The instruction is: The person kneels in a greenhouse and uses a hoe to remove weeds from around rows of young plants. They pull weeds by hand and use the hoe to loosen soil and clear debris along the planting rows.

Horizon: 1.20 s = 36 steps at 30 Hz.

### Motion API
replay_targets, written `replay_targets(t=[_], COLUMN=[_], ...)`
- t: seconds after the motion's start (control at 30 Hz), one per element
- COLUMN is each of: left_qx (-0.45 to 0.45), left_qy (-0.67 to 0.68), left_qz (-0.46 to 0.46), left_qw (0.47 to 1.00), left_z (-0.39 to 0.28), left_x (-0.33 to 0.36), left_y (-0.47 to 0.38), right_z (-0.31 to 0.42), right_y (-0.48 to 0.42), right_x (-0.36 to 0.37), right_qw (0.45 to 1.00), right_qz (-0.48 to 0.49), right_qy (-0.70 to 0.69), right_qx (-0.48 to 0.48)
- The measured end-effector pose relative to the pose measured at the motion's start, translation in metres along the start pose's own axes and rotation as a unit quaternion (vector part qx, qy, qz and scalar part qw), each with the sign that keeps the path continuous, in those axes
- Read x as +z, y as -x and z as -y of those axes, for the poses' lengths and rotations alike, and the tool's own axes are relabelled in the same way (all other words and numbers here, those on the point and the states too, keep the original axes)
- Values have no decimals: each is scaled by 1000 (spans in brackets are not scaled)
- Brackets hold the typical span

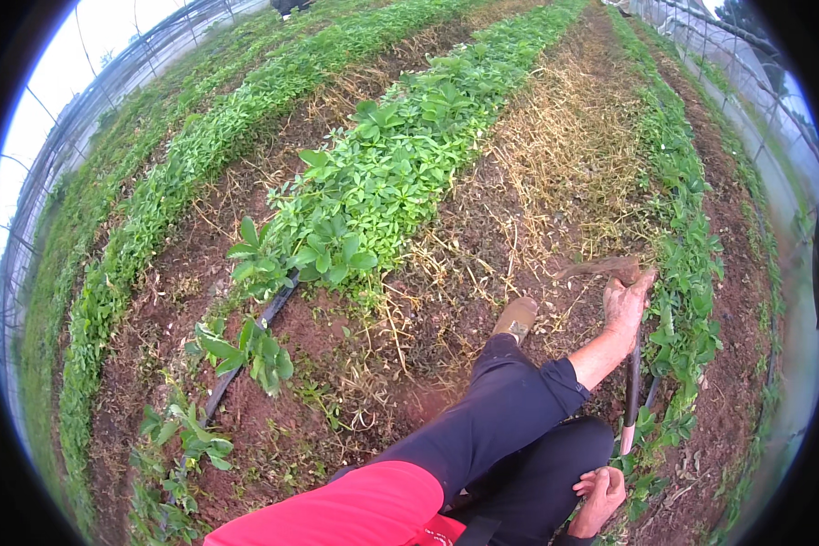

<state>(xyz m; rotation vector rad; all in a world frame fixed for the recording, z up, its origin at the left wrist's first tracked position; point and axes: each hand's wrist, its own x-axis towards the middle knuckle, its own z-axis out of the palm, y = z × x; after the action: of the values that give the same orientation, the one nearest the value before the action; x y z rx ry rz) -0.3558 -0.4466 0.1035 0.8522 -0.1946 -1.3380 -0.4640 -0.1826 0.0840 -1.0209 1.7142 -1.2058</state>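
Note:
My left hand (626,305) is closed around the top of a hoe-like hand tool, right behind its soil-covered blade (597,267). The tool's dark handle (632,382) runs down from the hand and ends in a pale pinkish part beside my knee. My right hand (598,497) rests low by the bent knee, fingers loosely curled and slightly apart, with nothing visible in it. A brown shoe (518,316) stands on the soil left of the left hand. Along the right lies a row of low leafy plants (686,300), close to the tool.
A wide bed of green plants (395,177) runs up the middle. Dry straw-like stems (559,136) cover the path beside it. A black drip hose (276,304) lies among leafy plants at the left. Netting or film on frames (730,75) borders both sides.

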Motion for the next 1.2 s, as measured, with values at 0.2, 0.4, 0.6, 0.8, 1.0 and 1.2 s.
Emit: replay_targets(t=[0.2,0.4,0.6,0.8,1.0,1.2], left_qx=[-34,-48,0,-14,-60,-45], left_qy=[9,17,7,20,-8,3], left_qz=[-27,1,-20,-18,17,27], left_qw=[999,999,1000,1000,998,999], left_z=[6,4,0,1,3,2], left_x=[-7,-10,-7,-7,-12,-12], left_y=[12,17,19,17,11,12], right_z=[-8,-7,7,11,2,-3], right_y=[3,3,2,-7,-30,-61], right_x=[31,33,36,40,36,34], right_qw=[992,955,903,884,855,868], right_qz=[-25,-90,-13,23,46,96], right_qy=[71,184,350,405,434,412], right_qx=[-105,-213,-249,-230,-280,-261])
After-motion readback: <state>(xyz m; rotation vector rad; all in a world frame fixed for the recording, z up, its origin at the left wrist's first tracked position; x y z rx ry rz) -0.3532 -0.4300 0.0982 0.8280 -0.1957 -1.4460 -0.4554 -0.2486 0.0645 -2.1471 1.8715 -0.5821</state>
